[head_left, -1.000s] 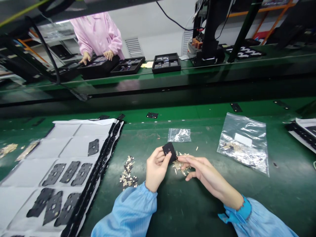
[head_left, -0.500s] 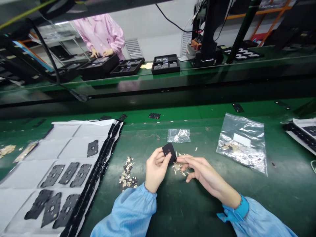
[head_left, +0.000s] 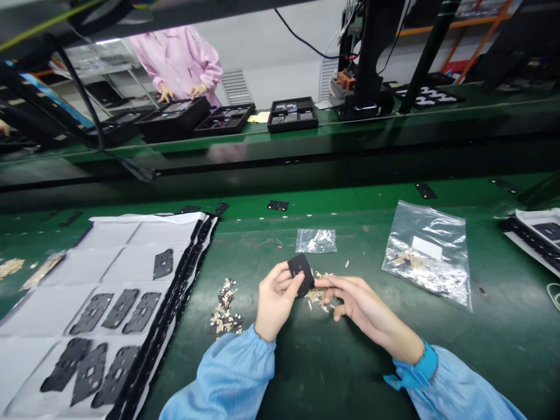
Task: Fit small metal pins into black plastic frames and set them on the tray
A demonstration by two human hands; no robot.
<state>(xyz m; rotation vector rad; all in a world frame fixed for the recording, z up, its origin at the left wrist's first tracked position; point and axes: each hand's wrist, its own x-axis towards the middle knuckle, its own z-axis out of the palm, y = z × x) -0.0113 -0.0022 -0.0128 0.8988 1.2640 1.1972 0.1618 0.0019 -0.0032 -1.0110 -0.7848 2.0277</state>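
Down on the green bench mat (head_left: 350,361), the left hand (head_left: 276,301) has a small black die-cut piece (head_left: 301,273) pinched upright between thumb and fingers, its face turned up toward the camera. Coming in from the right, the right hand (head_left: 363,306) is narrowly closed, fingertips (head_left: 328,281) right at the piece's lower edge; whether they are gripping it or something tiny there, I can't tell. Both forearms angle inward in blue cuffed sleeves (head_left: 223,373). Tan scraps (head_left: 319,298) lie scattered beneath the fingers, with a second heap (head_left: 225,309) off to the left. Further out, a small clear bag (head_left: 315,240) sits ahead, a larger zip bag (head_left: 426,256) to the right, and black cut parts (head_left: 142,312) line up on a white sheet (head_left: 144,233) to the left.
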